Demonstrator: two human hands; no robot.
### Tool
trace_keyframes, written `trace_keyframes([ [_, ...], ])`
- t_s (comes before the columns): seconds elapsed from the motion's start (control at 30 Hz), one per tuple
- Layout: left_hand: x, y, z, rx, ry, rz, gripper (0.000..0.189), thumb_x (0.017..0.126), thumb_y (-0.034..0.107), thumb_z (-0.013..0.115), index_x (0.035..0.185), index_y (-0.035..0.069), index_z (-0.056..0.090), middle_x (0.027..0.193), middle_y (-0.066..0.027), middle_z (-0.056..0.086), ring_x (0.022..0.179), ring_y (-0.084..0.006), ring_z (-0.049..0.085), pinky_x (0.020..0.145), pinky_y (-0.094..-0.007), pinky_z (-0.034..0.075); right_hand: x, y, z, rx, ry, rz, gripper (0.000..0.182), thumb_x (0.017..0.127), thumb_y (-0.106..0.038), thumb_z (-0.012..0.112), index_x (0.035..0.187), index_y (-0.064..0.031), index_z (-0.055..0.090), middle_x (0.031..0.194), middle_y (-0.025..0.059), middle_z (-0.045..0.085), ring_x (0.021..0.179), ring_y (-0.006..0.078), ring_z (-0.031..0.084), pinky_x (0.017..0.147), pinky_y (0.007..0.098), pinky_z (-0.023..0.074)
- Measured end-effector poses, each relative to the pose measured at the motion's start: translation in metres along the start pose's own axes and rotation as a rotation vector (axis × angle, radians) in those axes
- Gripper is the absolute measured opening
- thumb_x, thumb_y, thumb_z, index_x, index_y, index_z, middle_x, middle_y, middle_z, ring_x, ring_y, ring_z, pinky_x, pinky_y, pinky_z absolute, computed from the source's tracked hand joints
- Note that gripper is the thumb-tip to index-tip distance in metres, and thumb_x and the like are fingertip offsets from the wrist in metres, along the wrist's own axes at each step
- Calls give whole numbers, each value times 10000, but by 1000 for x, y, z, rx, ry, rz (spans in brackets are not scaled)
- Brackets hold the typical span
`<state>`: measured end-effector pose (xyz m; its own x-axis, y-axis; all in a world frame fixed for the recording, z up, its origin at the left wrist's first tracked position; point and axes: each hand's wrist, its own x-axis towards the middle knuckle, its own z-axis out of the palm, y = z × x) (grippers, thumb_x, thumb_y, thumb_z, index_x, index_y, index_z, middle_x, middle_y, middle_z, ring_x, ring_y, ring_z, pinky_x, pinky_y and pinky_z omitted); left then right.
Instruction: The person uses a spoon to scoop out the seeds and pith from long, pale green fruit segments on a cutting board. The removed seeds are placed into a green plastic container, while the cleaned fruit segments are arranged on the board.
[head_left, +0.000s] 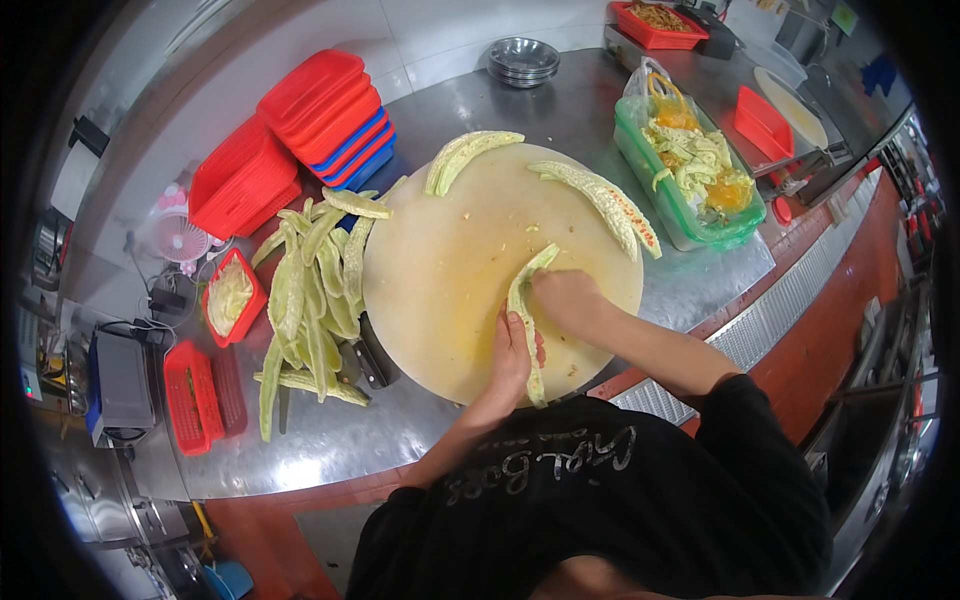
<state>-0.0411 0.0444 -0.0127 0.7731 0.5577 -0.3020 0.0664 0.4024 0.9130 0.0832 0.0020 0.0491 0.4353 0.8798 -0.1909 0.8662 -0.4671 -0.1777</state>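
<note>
A halved pale green bitter melon (528, 322) stands on its edge lengthwise over the round cutting board (427, 285). My left hand (513, 349) grips its near part, thumb on the close side. At its upper part my right hand (566, 300) is curled against the inner side; whether it holds a tool is hidden. Melon halves (469, 154) lie at the board's far edge, and others (600, 199) at its far right, one showing reddish seeds. Left of the board is a heap of halved melons (307, 292), with a black-handled knife (369, 356) between heap and board.
Stacked red and blue plastic baskets (330, 112) stand at the back left. A green bin (679, 217) with scraps is to the right, and metal bowls (523, 61) sit behind. Red baskets (196, 397) line the left side of the steel table (337, 450).
</note>
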Motion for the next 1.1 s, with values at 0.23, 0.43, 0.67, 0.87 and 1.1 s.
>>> trace_keyframes([
  [0.23,-2,-5,-2,-76,38,-24,454,940,424,224,1243,96,304,637,-42,450,420,-108,423,376,-240,368,-7,-4,-5,-72,-45,-170,152,757,-96,490,825,19,561,731,168,627,675,291,637,580,369,512],
  [0.43,6,1,-7,-170,11,-75,462,918,491,234,1070,87,397,628,-52,478,426,-125,445,383,-255,389,32,33,-7,-139,-36,-151,172,769,-93,453,857,-7,573,735,186,621,671,307,629,575,390,505],
  [0.67,8,-7,-8,-117,64,-98,457,924,475,224,1084,80,386,613,-55,469,394,-110,420,340,-242,356,-1,-13,-10,-14,-162,-144,167,754,-100,475,798,4,598,722,169,624,690,306,631,595,392,506],
  [0.87,11,-8,-15,-109,-18,-134,429,924,468,244,1075,87,369,655,-71,495,401,-117,438,337,-249,367,-18,-10,-13,44,-137,-242,169,757,-96,463,832,4,577,718,173,616,675,322,624,594,393,504],
  [1.1,-17,17,-27,-385,-93,-387,353,921,344,397,1190,125,330,801,-88,527,453,-106,431,404,-224,351,18,20,-9,-83,-75,-142,184,746,-88,473,873,-3,576,742,174,619,679,310,627,590,393,504],
])
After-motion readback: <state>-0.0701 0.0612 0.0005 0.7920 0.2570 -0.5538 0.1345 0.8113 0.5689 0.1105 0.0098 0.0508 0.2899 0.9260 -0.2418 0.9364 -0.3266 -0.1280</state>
